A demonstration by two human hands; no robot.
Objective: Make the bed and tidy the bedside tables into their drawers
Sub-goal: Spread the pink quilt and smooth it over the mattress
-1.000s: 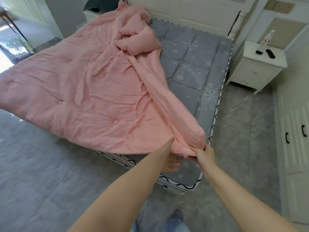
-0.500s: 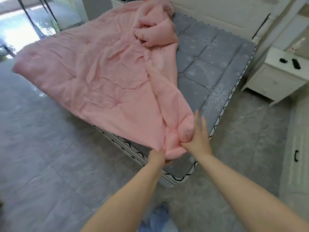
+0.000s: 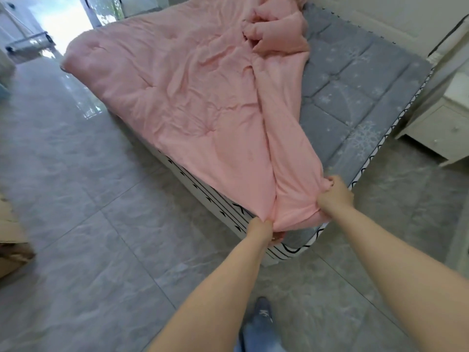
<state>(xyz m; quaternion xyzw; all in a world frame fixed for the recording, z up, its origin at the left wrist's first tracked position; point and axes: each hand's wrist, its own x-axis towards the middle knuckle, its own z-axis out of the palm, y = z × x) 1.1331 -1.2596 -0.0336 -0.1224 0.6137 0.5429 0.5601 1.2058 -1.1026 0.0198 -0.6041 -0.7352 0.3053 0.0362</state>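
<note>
A pink quilt (image 3: 182, 97) lies crumpled over the left part of a bed with a grey snowflake-patterned mattress (image 3: 355, 97). Its right side is folded back and bunched near the headboard. I stand at the bed's foot corner. My left hand (image 3: 261, 226) grips the quilt's lower edge at the corner. My right hand (image 3: 335, 193) grips a bunched fold of the same quilt a little to the right, above the mattress edge. A white bedside table (image 3: 441, 128) with a drawer stands right of the bed, partly cut off by the frame edge.
Grey glossy floor tiles (image 3: 88, 250) surround the bed. A cardboard box (image 3: 10, 240) sits at the left edge. The white headboard (image 3: 380, 19) is at the top right. A bright doorway (image 3: 63, 19) opens at the top left. My foot (image 3: 262, 316) shows at the bottom.
My right hand went from resting open on the bunched quilt to gripping it farther right. My left hand keeps its grip on the edge. The view has shifted to the left.
</note>
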